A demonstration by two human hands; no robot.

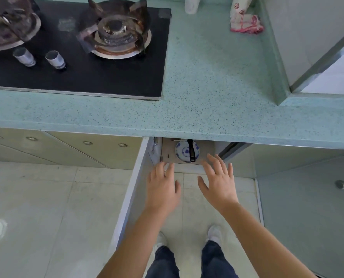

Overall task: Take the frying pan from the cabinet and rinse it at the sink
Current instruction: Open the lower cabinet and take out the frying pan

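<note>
Below the green countertop (207,109) a cabinet stands open, its left door (131,189) swung out toward me. On the cabinet shelf (168,152) a black pan handle (191,150) lies across a blue-and-white dish (182,151); the pan's body is hidden under the counter edge. My left hand (163,187) and my right hand (219,179) both reach toward the shelf, fingers spread, holding nothing. Neither hand touches the handle.
A black gas hob (77,77) with two burners sits on the counter at left. A pink-edged cloth (246,24) lies at the back right. The right cabinet door (307,197) with a round knob (340,184) stands beside my right arm. My feet are on the tiled floor (36,207).
</note>
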